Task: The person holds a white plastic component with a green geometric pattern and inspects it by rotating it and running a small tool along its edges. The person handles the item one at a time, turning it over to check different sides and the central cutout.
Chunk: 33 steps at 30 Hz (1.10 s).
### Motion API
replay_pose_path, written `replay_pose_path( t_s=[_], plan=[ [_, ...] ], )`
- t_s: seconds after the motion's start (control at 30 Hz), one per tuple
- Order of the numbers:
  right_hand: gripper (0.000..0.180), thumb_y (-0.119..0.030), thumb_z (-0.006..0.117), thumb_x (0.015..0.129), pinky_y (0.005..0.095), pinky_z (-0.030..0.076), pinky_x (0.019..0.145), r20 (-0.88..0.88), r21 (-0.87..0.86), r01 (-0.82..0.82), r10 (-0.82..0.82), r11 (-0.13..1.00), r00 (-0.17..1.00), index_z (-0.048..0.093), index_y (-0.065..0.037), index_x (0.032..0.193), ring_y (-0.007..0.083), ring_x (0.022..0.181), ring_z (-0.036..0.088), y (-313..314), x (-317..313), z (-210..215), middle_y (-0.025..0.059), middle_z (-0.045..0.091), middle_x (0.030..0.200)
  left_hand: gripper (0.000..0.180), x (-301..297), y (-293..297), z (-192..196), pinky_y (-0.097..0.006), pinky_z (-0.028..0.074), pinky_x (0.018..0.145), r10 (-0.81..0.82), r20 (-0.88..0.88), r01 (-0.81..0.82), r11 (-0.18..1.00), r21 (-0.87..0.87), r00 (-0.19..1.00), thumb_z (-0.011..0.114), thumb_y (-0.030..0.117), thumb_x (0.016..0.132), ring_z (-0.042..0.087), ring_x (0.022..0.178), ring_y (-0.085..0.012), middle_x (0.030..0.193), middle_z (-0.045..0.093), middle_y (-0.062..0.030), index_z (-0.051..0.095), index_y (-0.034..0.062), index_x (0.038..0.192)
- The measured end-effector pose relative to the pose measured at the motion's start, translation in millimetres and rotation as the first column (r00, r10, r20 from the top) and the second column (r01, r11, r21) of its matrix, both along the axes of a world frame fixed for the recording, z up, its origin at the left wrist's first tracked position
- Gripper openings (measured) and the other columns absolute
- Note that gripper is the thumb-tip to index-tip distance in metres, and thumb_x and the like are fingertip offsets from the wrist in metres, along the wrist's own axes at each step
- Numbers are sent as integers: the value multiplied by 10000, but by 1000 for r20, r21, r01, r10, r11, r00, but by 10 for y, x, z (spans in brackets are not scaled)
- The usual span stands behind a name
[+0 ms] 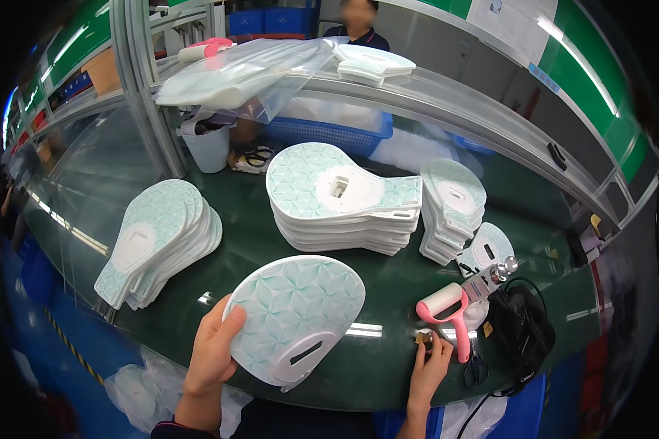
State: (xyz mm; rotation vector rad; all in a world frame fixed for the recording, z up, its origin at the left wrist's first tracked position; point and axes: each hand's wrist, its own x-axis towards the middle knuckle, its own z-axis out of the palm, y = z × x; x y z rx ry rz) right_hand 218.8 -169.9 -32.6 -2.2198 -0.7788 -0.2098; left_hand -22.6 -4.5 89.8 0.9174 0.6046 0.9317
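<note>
My left hand point(216, 347) grips the edge of a white plastic panel point(300, 311), rounded, with a mint-green petal pattern and a dark slot near its lower end. The panel is tilted above the dark green table. My right hand point(428, 369) is low at the right, thumb and fingertips pinched at a small yellow-brown piece point(422, 338). Just beyond those fingers lies a lint roller point(444, 304) with a pink handle. Scissors point(476, 369) with dark handles lie right of that hand.
Stacks of similar panels stand at the left point(154, 234), centre point(344, 197) and right point(452, 205). A silver-topped bottle point(483, 282) and black bag point(527, 329) sit at the right. Behind are a metal-framed shelf point(461, 99), blue basket point(329, 132) and white bin point(207, 146). Another person point(359, 29) is beyond.
</note>
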Motion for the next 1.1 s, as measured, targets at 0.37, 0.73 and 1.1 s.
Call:
replay_pose_path(
  t_s=[0.37, 0.73, 1.1],
  plan=[
    [105, 3, 539, 695, 241, 389, 528, -11, 202, -60, 64, 977, 998, 476, -7, 778, 159, 724, 491, 98, -139, 274, 94, 500, 846, 296, 56, -40, 64, -237, 387, 726, -44, 12, 44, 999, 9, 999, 408, 148, 819, 484, 837, -121, 930, 508, -97, 414, -59, 1031],
    [205, -33, 454, 734, 164, 340, 333, -209, 826, -130, 513, 548, 832, 416, 22, 928, 99, 482, 451, 384, -623, 1229, 104, 477, 652, 282, 131, -150, 387, -187, 355, 636, 6, -192, 54, 951, 305, 981, 395, 211, 835, 445, 719, -65, 792, 519, -39, 467, -33, 958],
    [195, -165, 415, 807, 161, 316, 294, -3, 896, -348, 789, 275, 614, 407, 25, 847, 95, 419, 390, 568, -898, 1458, 82, 463, 566, 329, 148, -283, 437, -222, 396, 667, -42, -175, 97, 943, 319, 984, 405, 226, 826, 502, 756, -112, 831, 551, -95, 467, -52, 991]
  ],
)
